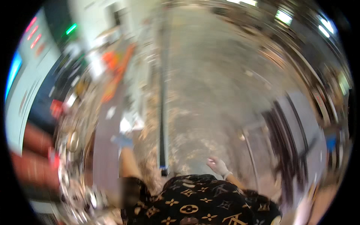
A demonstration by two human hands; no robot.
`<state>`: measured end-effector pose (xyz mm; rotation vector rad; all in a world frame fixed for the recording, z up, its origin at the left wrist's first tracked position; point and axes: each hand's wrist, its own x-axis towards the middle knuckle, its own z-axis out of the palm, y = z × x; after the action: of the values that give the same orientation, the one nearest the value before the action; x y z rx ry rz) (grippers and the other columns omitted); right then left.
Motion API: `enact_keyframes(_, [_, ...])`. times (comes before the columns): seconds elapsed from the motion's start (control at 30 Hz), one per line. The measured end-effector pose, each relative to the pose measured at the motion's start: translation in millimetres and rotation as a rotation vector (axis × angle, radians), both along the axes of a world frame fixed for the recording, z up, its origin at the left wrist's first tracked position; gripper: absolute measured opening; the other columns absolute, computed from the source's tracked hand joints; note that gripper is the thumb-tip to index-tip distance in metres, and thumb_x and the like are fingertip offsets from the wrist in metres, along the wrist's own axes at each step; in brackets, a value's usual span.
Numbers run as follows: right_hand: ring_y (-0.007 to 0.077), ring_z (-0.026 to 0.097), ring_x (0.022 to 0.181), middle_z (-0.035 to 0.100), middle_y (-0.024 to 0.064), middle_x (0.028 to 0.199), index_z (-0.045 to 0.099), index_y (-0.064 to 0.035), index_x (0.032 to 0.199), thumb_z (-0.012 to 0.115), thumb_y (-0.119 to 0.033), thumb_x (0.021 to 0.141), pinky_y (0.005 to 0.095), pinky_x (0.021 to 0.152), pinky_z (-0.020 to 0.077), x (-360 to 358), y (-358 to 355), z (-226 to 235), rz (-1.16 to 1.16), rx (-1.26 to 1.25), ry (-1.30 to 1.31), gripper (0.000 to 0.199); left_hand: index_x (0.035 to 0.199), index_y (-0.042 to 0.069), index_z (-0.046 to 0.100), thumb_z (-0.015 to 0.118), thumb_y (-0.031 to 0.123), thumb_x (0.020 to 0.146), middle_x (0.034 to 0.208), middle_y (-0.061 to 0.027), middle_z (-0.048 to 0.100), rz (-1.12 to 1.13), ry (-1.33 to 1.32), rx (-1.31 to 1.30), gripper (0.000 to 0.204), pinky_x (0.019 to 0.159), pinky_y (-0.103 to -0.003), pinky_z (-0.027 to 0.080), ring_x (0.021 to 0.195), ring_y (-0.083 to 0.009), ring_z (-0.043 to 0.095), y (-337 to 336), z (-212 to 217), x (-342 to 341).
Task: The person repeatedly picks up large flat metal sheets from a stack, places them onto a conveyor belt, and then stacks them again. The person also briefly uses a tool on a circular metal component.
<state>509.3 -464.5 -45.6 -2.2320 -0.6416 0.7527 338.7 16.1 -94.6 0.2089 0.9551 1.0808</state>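
Note:
Strong motion blur covers the view. My left hand, bluish and smeared, is beside a long brown panel on the left. Just beyond it shows a white crumpled-looking thing; whether the hand touches it, I cannot tell. My right hand, pale as if gloved, hangs over the floor in front of my patterned black shirt. Nothing shows clearly in it, and its fingers are too smeared to read. Between both hands a long dark bar runs away from me, its near end close to my body.
An orange long object and blurred clutter line the left, beside a pale cabinet with red lights. At right stand dark stacked panels, with what looks like another person's arm near them. Wood-coloured scraps litter the floor.

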Motion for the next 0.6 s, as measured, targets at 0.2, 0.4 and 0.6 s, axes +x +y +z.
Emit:
enact_keyframes(0.2, [0.0294,0.062,0.098,0.061,0.0167,0.112,0.058,-0.0154,0.120,0.062,-0.032,0.080,0.0373,0.086,0.0487,-9.9,-43.7,35.8,-0.224,-0.096,0.028,0.044,0.132,0.013,0.044,0.024,0.071,0.086,0.129,-0.0059,0.049,-0.064,0.020,-0.027,0.076,0.099,-0.047,0.037,0.116,-0.0216,0.047,63.9,2.6,55.1])
enact_keyframes(0.4, [0.0280,0.063,0.094,0.064,0.0165,0.105,0.061,-0.0118,0.114,0.063,-0.029,0.077,0.0368,0.085,0.0494,-31.3,-191.3,17.3,-0.649,-0.151,-0.150,0.040,0.132,0.010,0.044,0.032,0.066,0.087,0.132,-0.0054,0.050,-0.136,-0.070,-0.202,0.072,0.099,-0.047,0.037,0.121,-0.0221,0.046,101.7,16.5,111.0])
enact_keyframes(0.6, [0.0284,0.060,0.098,0.063,0.0181,0.105,0.058,0.0006,0.110,0.066,-0.017,0.081,0.0354,0.086,0.0473,-9.7,-433.7,27.4,-1.365,0.089,-0.760,0.035,0.146,0.014,0.018,0.034,0.048,0.093,0.153,-0.0043,0.017,-0.445,-0.007,0.323,0.065,0.115,-0.041,0.006,0.142,-0.0191,0.010,-99.7,118.1,131.3])
